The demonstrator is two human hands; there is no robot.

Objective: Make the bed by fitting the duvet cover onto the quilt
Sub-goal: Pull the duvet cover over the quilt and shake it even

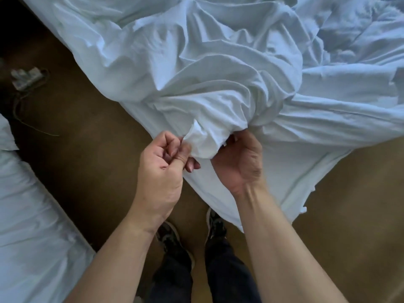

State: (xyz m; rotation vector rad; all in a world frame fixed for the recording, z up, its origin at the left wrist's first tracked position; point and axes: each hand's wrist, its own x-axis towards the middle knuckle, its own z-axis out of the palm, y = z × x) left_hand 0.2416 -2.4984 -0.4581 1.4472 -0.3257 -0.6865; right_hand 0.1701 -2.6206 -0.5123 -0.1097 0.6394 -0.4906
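Brown floor point(91, 149) fills the middle. At ten o'clock a power strip point(26, 78) lies on it, a thin cord point(32, 125) trailing beside. At eight o'clock, a second white bed point(32, 226). At six o'clock, dark shoes point(168, 235).

Dim, cool light from upper right; top-left corner in deep shadow; soft focus; wide-angle bending at edges.

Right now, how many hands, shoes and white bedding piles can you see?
Hands: 2, the left hand and the right hand, both gripping the duvet cover.
Shoes: 2, the left shoe and the right shoe.
White bedding piles: 2, the duvet cover and the second bedding pile at left.
Total: 6
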